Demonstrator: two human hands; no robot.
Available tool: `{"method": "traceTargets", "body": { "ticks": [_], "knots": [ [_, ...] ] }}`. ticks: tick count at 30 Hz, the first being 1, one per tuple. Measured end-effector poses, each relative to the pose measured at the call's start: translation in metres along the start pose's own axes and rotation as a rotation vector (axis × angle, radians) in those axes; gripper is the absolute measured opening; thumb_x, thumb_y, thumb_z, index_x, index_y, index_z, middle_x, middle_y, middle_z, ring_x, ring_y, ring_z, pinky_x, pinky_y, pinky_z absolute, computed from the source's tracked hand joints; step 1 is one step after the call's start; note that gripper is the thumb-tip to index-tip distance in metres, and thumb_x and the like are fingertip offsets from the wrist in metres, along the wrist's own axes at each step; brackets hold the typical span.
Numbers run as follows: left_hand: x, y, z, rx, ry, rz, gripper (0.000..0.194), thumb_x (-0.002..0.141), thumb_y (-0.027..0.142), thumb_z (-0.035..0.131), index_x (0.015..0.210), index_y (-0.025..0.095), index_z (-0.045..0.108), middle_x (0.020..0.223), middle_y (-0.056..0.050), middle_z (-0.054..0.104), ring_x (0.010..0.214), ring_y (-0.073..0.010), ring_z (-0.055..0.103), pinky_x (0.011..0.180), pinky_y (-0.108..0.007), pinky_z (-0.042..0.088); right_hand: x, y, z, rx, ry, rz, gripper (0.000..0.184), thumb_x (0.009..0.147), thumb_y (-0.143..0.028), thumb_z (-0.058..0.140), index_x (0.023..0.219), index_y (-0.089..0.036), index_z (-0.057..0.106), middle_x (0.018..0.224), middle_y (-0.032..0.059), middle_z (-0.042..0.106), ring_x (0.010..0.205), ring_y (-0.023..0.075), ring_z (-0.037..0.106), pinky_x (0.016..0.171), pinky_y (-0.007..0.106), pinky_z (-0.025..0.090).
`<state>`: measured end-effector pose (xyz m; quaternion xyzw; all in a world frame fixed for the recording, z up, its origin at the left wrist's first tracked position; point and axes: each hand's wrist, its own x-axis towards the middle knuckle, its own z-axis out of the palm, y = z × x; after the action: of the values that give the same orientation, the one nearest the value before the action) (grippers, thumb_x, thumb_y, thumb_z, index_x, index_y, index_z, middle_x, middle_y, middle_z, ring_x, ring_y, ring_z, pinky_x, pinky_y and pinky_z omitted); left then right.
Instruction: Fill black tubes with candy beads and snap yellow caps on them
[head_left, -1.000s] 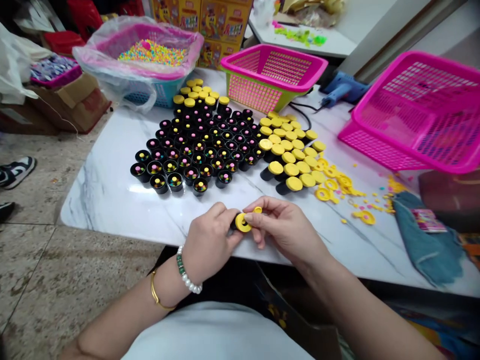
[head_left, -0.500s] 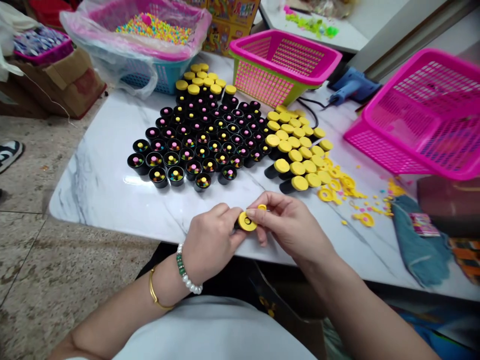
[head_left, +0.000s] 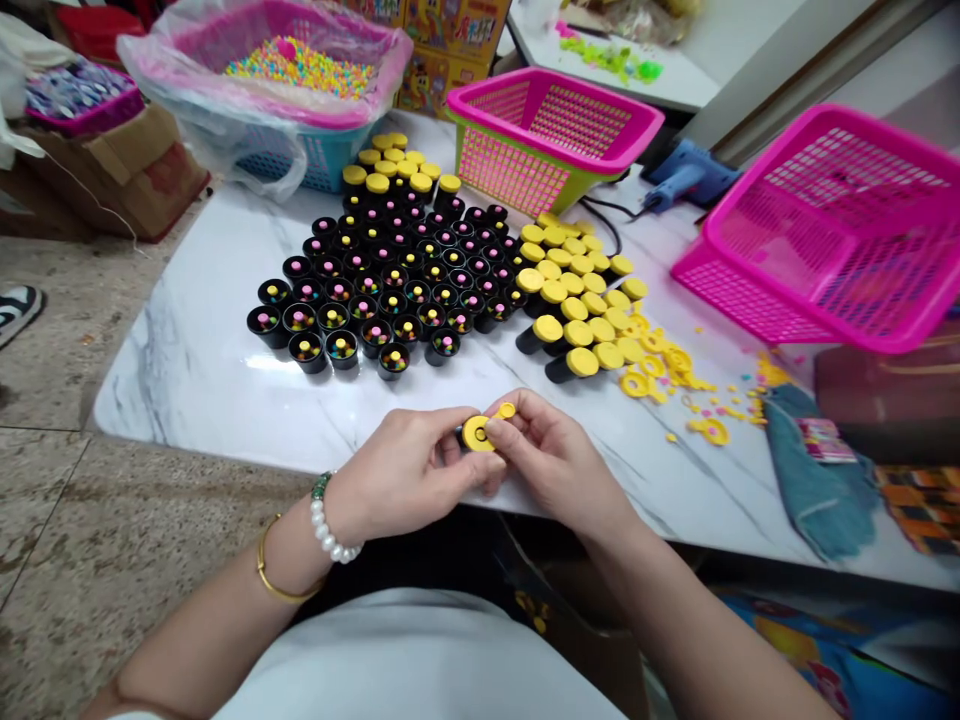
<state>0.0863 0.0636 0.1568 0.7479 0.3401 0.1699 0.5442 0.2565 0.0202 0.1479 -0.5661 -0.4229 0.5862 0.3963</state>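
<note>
My left hand [head_left: 409,470] is wrapped round a small black tube whose yellow ring cap [head_left: 478,434] faces me. My right hand [head_left: 551,455] pinches that cap, with a small yellow plug [head_left: 506,410] at its fingertips. Both hands hover over the near edge of the white marble table [head_left: 210,370]. Beyond them stand several open black tubes [head_left: 375,290] holding coloured beads, and beside those a cluster of yellow-capped tubes [head_left: 581,300].
Loose yellow caps and bits [head_left: 675,370] lie scattered to the right. A bag-lined basket of coloured beads [head_left: 300,70] sits far left, one pink basket [head_left: 551,135] at the back, another [head_left: 832,230] at right. A blue glue gun [head_left: 686,170] lies between them. Blue cloth [head_left: 810,480].
Both hands stayed together on the cap and tube, shifting slightly left and closer to the table's edge. The view also shifted slightly.
</note>
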Motion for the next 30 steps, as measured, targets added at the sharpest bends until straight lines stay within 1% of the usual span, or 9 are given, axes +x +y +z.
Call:
{"method": "traceTargets", "body": {
  "ticks": [3,6,9,14,16,18,21,24,30],
  "knots": [
    [0.000,0.001,0.001,-0.011,0.040,0.008,0.028,0.096,0.025,0.045,0.078,0.018,0.066,0.068,0.006,0.064,0.056,-0.0059,0.048,0.059,-0.018,0.036,-0.001,0.003,0.001,-0.014,0.043,-0.037,0.037,0.082,-0.050,0.067,0.084,-0.020,0.047,0.063,-0.0041,0.062,0.048,0.0109,0.063,0.048,0.022,0.053],
    [-0.004,-0.004,0.008,0.027,0.105,0.019,0.022,0.096,0.024,0.048,0.086,0.018,0.067,0.066,0.005,0.061,0.056,-0.0066,0.048,0.058,-0.019,0.036,-0.003,0.005,0.005,-0.009,0.066,-0.054,0.038,0.081,-0.052,0.067,0.085,-0.021,0.045,0.067,-0.0043,0.062,0.048,0.0107,0.062,0.047,0.022,0.052],
    [-0.009,-0.014,0.019,0.061,0.270,0.076,0.023,0.091,0.027,0.058,0.111,0.018,0.064,0.067,0.004,0.058,0.057,-0.0086,0.050,0.058,-0.020,0.040,-0.002,0.007,0.009,0.008,0.065,-0.036,0.038,0.081,-0.051,0.068,0.087,-0.021,0.046,0.063,-0.0067,0.060,0.040,0.0087,0.056,0.040,0.020,0.046],
    [-0.012,-0.028,0.035,0.254,0.521,0.262,0.028,0.089,0.028,0.062,0.116,0.018,0.061,0.089,-0.003,0.056,0.071,-0.0122,0.055,0.067,-0.024,0.049,-0.001,0.016,0.003,0.173,0.235,-0.093,0.033,0.079,-0.048,0.071,0.083,-0.017,0.059,0.066,-0.0019,0.061,0.047,0.0078,0.055,0.042,0.019,0.047],
    [-0.013,-0.030,0.037,0.315,0.513,0.289,0.028,0.092,0.027,0.056,0.118,0.017,0.058,0.093,-0.004,0.055,0.079,-0.0146,0.057,0.072,-0.027,0.051,0.000,0.015,-0.005,0.287,0.217,-0.046,0.033,0.075,-0.046,0.074,0.078,-0.015,0.063,0.065,-0.0003,0.060,0.052,0.0084,0.056,0.043,0.018,0.046],
    [-0.013,-0.029,0.037,0.347,0.480,0.278,0.024,0.093,0.027,0.055,0.115,0.017,0.058,0.094,-0.004,0.055,0.082,-0.0160,0.057,0.074,-0.028,0.051,0.005,0.010,-0.014,0.331,0.090,0.073,0.032,0.069,-0.041,0.080,0.075,-0.014,0.064,0.061,-0.0012,0.056,0.050,0.0069,0.052,0.040,0.016,0.041],
    [-0.012,-0.026,0.034,0.384,0.418,0.230,0.019,0.094,0.028,0.052,0.109,0.017,0.057,0.091,-0.003,0.055,0.079,-0.0161,0.056,0.071,-0.029,0.051,0.017,-0.003,-0.022,0.267,-0.164,0.251,0.034,0.065,-0.036,0.083,0.073,-0.016,0.057,0.052,-0.0064,0.050,0.041,0.0040,0.041,0.035,0.014,0.034],
    [-0.010,-0.023,0.030,0.423,0.346,0.189,0.018,0.095,0.027,0.050,0.110,0.018,0.056,0.090,-0.002,0.055,0.076,-0.0153,0.056,0.069,-0.027,0.050,0.028,-0.015,-0.022,0.099,-0.304,0.279,0.040,0.064,-0.035,0.084,0.074,-0.019,0.048,0.051,-0.0091,0.051,0.037,0.0049,0.044,0.035,0.016,0.040],
    [-0.009,-0.026,0.028,0.509,0.275,0.144,0.012,0.094,0.024,0.050,0.100,0.019,0.059,0.084,-0.002,0.058,0.077,-0.0161,0.059,0.068,-0.027,0.049,0.013,-0.008,-0.005,-0.039,-0.186,0.070,0.043,0.073,-0.049,0.074,0.090,-0.020,0.047,0.063,-0.0076,0.056,0.049,0.0094,0.059,0.045,0.020,0.047]
  ]
}}
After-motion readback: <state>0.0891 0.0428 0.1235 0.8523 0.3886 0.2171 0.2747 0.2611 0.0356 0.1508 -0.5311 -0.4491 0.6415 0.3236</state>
